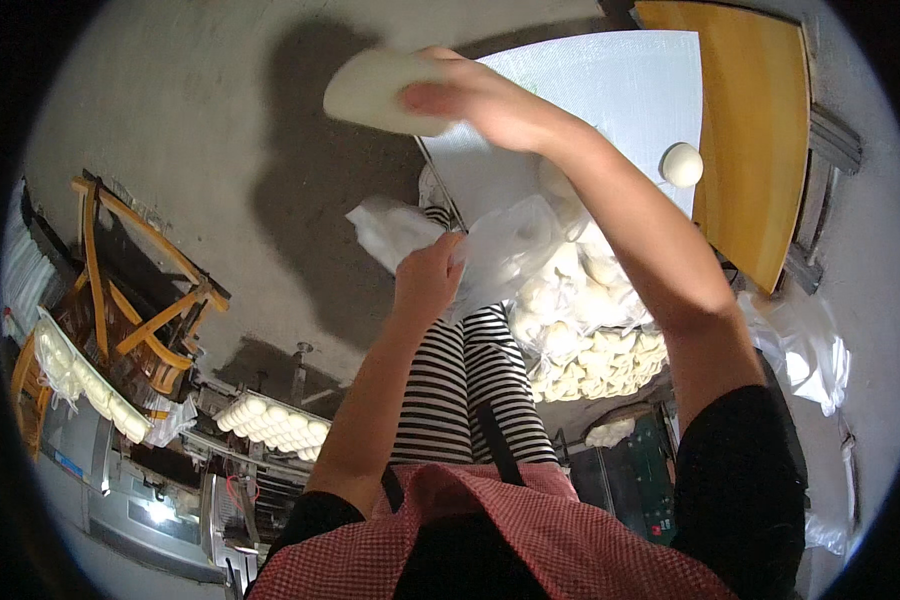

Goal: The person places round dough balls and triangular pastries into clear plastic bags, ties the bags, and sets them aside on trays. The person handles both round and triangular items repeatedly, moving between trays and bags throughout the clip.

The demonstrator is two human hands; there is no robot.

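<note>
My left hand (427, 281) grips a clear plastic bag (514, 232), its loose film spreading to both sides of my fist. My right hand (487, 101) is raised past the white mesh sheet (592, 75) and holds a pale, smooth bun-like piece (375, 90); motion blur hides whether it is one piece or several. A single round white bun (682, 165) sits near the sheet's right edge. Below the sheet, close to my legs, lie several white buns in clear bags (562, 292). Part of the sheet is hidden behind my right forearm.
Rows of pleated pale dough pieces (607, 364) lie beside my legs. A yellow wooden board (757, 142) is at the right, with plastic bags (802, 349) below it. At left are a wooden folding frame (150, 277) and trays of white buns (274, 426) near metal equipment (157, 517).
</note>
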